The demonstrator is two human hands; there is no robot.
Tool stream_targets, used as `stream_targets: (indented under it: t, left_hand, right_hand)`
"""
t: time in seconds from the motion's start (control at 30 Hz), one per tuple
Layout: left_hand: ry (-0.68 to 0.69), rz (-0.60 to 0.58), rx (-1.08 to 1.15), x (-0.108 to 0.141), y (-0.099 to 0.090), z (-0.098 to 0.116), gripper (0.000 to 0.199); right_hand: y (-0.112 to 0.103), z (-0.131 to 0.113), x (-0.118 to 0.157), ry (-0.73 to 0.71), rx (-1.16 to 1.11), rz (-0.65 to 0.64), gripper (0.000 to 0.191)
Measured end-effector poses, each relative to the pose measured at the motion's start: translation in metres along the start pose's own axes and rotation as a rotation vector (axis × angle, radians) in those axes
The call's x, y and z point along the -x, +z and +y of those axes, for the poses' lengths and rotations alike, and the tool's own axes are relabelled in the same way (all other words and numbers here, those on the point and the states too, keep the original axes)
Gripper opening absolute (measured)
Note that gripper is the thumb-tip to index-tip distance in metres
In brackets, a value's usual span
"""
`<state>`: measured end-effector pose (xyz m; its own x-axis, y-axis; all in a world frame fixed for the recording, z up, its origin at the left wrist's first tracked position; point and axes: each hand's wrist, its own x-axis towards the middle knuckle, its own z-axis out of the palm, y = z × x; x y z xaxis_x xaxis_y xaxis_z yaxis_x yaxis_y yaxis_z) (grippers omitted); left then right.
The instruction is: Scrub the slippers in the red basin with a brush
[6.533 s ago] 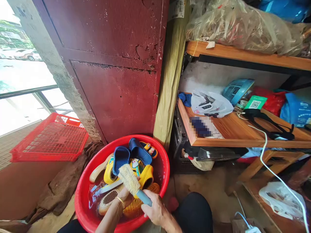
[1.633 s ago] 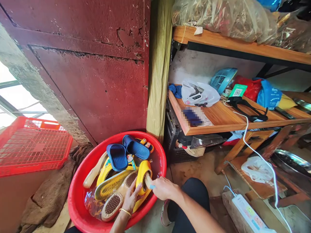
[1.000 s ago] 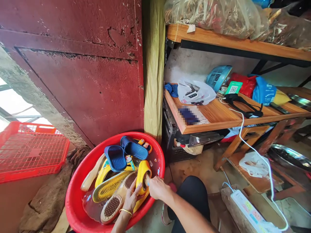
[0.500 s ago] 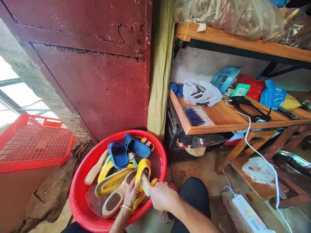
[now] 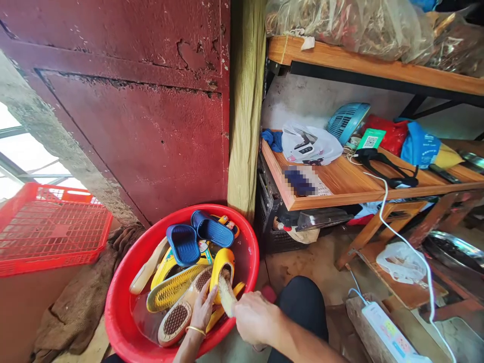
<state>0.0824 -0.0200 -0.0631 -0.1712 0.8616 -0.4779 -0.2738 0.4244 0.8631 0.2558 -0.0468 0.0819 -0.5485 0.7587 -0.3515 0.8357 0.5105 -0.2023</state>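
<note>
A yellow clog is tilted up over the red basin, gripped at its side by my left hand, which wears a yellow bangle. My right hand is closed round the handle of a pale-bristled scrubbing brush; the bristles reach the clog's opening and the handle is hidden in my fist. In the basin's water lie several other shoes: two blue slippers, a yellow-soled shoe with its sole up, and a beige shoe with a brown patterned sole.
A red plastic crate and a brown sack are at the left. Behind the basin stands a dark red door. On the right, a wooden shelf carries bags and a blue fan. A power strip lies low at the right.
My right hand and the brush have shifted slightly right and down, away from the clog's opening. My left hand still holds the clog. The whole view has moved a little.
</note>
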Motion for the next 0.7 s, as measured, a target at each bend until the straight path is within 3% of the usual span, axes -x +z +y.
stream_targets:
  t: [0.1, 0.2, 0.3, 0.4, 0.57, 0.7]
  left_hand:
    - [0.006, -0.007, 0.038, 0.001, 0.000, -0.002, 0.065]
    - [-0.022, -0.037, 0.054, 0.007, 0.001, 0.001, 0.066]
    - [-0.006, -0.067, 0.047, 0.009, 0.002, 0.004, 0.066]
    - [0.000, -0.057, 0.047, 0.006, 0.003, 0.004, 0.065]
    - [0.002, -0.043, 0.062, 0.003, 0.001, 0.001, 0.061]
    - [0.042, -0.013, 0.002, 0.006, 0.000, 0.004, 0.058]
  right_hand:
    - [0.001, -0.010, 0.002, 0.007, 0.022, 0.035, 0.026]
    - [0.001, -0.015, -0.021, 0.081, 0.038, 0.056, 0.024]
    - [0.001, -0.011, -0.047, 0.124, 0.022, 0.075, 0.027]
    - [0.001, -0.002, -0.055, 0.115, 0.011, 0.073, 0.028]
    - [-0.002, 0.009, -0.027, 0.047, 0.029, 0.017, 0.027]
    - [-0.017, 0.021, 0.009, -0.030, -0.002, -0.061, 0.031]
